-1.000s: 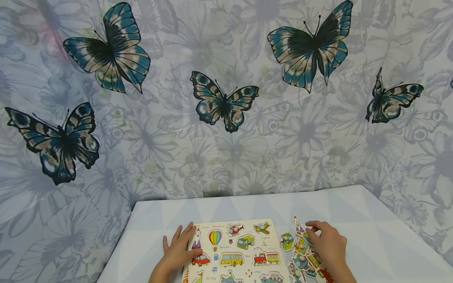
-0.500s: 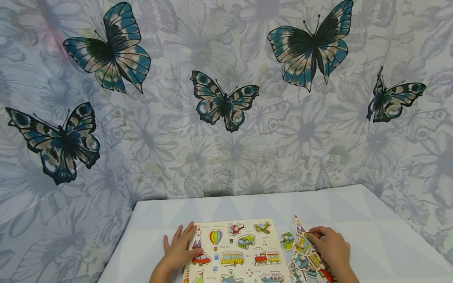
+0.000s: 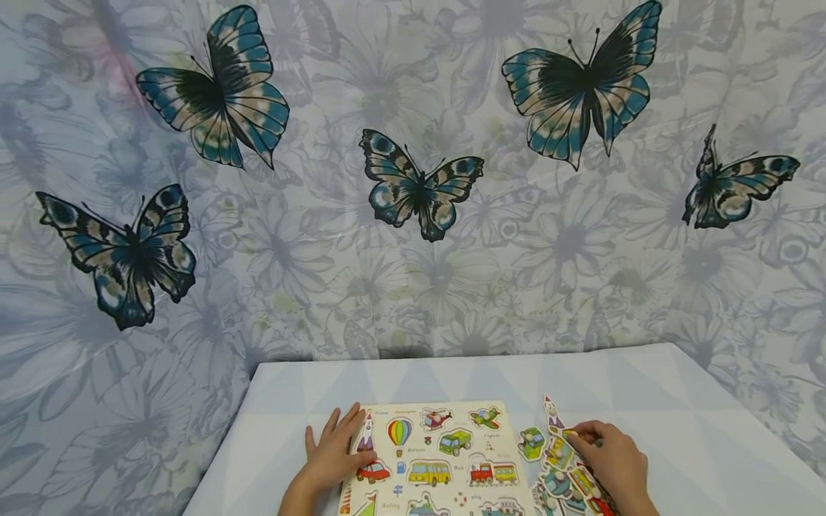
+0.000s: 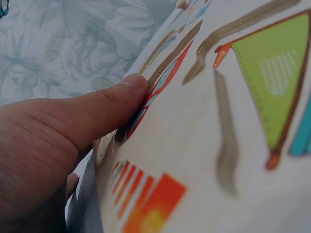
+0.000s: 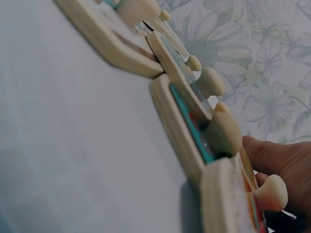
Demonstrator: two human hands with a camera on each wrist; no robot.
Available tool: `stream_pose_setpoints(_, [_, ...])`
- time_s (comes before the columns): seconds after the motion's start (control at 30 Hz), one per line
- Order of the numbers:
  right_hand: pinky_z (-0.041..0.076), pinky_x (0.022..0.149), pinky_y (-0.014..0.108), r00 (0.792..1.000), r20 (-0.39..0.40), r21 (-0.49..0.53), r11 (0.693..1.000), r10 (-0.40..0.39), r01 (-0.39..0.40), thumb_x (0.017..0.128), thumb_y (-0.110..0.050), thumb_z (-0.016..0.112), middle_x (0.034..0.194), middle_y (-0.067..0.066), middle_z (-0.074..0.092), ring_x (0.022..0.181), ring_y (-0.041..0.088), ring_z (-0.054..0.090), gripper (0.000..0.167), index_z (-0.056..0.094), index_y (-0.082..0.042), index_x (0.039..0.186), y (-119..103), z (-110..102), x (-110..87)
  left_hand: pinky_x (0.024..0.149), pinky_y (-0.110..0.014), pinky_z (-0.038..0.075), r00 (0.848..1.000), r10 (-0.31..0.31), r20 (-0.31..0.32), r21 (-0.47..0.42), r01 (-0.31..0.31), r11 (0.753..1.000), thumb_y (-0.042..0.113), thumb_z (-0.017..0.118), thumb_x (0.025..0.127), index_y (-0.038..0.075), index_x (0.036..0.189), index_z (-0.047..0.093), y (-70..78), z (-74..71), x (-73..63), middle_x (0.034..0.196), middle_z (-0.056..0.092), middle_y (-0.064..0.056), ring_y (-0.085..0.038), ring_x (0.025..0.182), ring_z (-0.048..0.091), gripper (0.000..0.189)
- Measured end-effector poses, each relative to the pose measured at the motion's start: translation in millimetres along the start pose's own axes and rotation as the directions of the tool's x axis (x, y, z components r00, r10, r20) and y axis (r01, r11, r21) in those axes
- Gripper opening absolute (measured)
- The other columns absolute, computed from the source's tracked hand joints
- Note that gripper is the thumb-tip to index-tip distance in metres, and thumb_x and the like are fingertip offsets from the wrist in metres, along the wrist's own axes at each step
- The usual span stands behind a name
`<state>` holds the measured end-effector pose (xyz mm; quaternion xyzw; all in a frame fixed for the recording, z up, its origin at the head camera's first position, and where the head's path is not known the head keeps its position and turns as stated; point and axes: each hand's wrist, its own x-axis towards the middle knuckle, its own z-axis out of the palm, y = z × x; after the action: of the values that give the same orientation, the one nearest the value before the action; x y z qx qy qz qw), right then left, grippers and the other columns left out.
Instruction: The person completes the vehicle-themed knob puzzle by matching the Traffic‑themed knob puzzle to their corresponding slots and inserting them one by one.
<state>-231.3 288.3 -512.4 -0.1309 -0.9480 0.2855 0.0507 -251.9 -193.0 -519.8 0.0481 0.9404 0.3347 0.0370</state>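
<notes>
My left hand [image 3: 332, 450] rests at the left edge of a wooden puzzle board [image 3: 461, 407], fingers spread straight and thumb lying on its face by the red car [image 3: 372, 471]. Close up in the left wrist view, the thumb [image 4: 114, 102] presses on the board beside the cut-out shapes. To the right of the board lies a heap of knobbed wooden puzzle pieces [image 3: 560, 481]. My right hand [image 3: 609, 456] is at the heap's upper right side, thumb and forefinger pinching at a yellowish piece below the rocket piece [image 3: 552, 413]; the other fingers are mostly hidden.
A green puzzle piece [image 3: 532, 444] lies between board and heap. Round wooden knobs [image 5: 272, 193] stand up from the overlapping pieces. The pale table [image 3: 290, 387] ends at a floral wall covering [image 3: 310, 287] with printed butterflies [image 3: 422, 186].
My right thumb and forefinger have come together at the heap, and that hand has shifted slightly. My left hand stays put on the board; the head view has turned a little left.
</notes>
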Motion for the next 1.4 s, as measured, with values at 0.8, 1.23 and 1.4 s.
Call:
stream_pose_setpoints(0.8, [0.041,0.059,0.03,0.999,0.035,0.01,1.0,0.013,-0.014,0.085,-0.059,0.07,0.083,-0.003,0.069,0.068,0.011,0.058,0.05,0.074,-0.011,0.099,2,-2,-3.9,0.109,-0.078,-0.016,1.0,-0.013,0.006,0.017,0.013,1.0,0.051,0.081,0.076,0.016,0.151,0.046,-1.3,3.6,-2.2,0.164,0.033,-0.007,-0.045,0.153,0.013,0.09])
stream_pose_setpoints(1.23, [0.041,0.06,0.031,1.0,-0.005,0.045,0.999,0.002,-0.002,0.088,-0.041,0.072,0.079,-0.003,0.068,0.067,0.01,0.058,0.037,0.074,-0.007,0.1,-5,-4,-0.2,0.109,-0.077,-0.017,1.0,-0.016,-0.002,0.013,0.016,1.0,0.049,0.082,0.075,0.016,0.151,0.046,0.6,-0.2,1.0,0.164,0.033,-0.008,-0.046,0.153,0.012,0.09])
stream_pose_setpoints(1.4, [0.037,0.058,0.029,1.0,-0.028,0.046,0.999,-0.013,0.014,0.089,-0.036,0.072,0.081,-0.004,0.069,0.065,0.011,0.054,0.032,0.076,-0.008,0.104,-9,-5,-1.8,0.109,-0.078,-0.017,1.0,-0.017,-0.001,0.003,0.017,1.0,0.047,0.082,0.076,0.016,0.151,0.046,2.3,-0.3,0.2,0.163,0.034,-0.009,-0.047,0.153,0.013,0.089])
